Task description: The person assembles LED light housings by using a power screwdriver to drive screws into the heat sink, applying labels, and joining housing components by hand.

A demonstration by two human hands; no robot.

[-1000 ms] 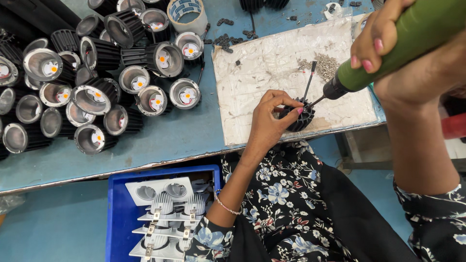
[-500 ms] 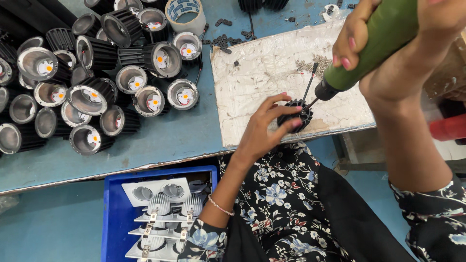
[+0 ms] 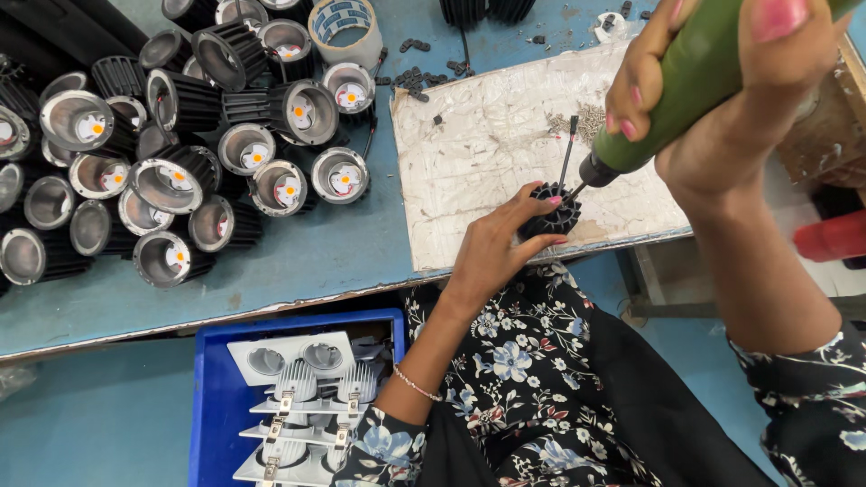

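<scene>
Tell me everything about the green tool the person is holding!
The green electric screwdriver is a thick, smooth cylinder, probably plastic, with a black collar at its lower end and a thin metal bit sticking out. It is tilted, its top leaving the picture at the upper right. The right hand wraps around its body. The bit points down-left into the small black finned heat sink, which the left hand steadies on the worn white board. A thin black cable rises just beside the bit.
</scene>
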